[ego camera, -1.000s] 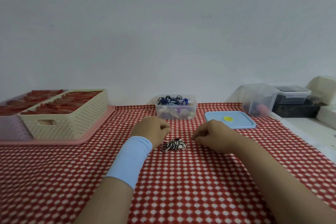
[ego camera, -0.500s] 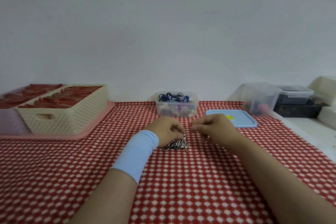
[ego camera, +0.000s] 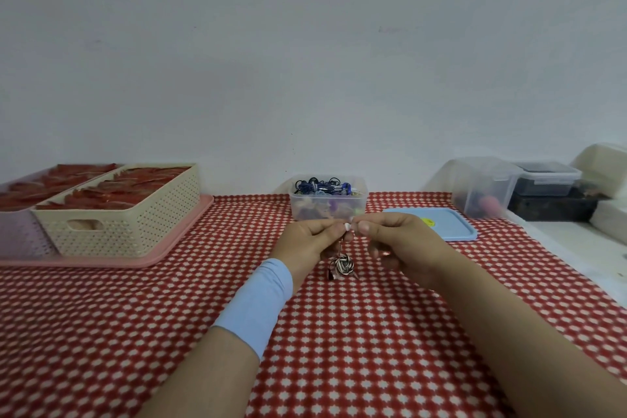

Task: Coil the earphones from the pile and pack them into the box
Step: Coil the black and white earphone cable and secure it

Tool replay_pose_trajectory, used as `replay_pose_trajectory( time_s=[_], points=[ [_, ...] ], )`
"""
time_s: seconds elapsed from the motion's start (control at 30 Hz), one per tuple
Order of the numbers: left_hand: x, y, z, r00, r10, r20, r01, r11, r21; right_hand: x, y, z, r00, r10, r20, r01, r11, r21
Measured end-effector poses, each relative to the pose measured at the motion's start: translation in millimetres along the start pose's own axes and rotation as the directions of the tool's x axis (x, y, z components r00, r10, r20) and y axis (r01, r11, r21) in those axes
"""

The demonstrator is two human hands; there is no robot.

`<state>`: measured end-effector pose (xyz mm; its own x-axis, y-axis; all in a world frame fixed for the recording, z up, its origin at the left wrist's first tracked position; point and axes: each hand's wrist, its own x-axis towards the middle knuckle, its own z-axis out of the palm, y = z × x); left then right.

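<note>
The left hand (ego camera: pixel 303 243) and right hand (ego camera: pixel 403 243) are covering most of the earbud (ego camera: pixel 347 226). The left edge is cropping the clear bin (ego camera: pixel 17 231).

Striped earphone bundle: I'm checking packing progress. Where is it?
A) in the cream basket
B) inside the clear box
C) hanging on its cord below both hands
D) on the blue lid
C: the striped earphone bundle hangs below the left hand and right hand, which pinch its white earbud, in front of the clear box.

A smooth pale-blue stretch cuff (ego camera: pixel 256 304) wraps the left wrist, just behind the left hand (ego camera: pixel 303 243). The right forearm (ego camera: pixel 509 326) and right hand (ego camera: pixel 403 243) are bare.
</note>
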<state>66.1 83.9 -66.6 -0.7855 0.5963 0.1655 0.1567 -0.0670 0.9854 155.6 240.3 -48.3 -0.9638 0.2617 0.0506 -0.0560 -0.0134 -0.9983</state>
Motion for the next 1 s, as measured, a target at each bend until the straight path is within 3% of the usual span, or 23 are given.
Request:
replay_pose_trajectory(
  time_s=[0.4, 0.67, 1.0],
  points=[
    [-1, -5, 2, 1.0, -0.008, 0.016, 0.007, 0.999, 0.04, -4, -2, 0, 0.999, 0.022, 0.035, -0.02, 0.999, -0.046],
    [-1, -4, 2, 0.997, 0.075, 0.009, -0.075, 0.989, 0.13, -2, -2, -1, 0.999, 0.034, -0.005, -0.034, 0.994, -0.105],
    [-2, -4, 10, 0.999, 0.025, 0.047, -0.023, 0.999, -0.04, -3, -1, -8, 0.997, 0.021, 0.072, -0.019, 0.999, -0.032]
  ],
)
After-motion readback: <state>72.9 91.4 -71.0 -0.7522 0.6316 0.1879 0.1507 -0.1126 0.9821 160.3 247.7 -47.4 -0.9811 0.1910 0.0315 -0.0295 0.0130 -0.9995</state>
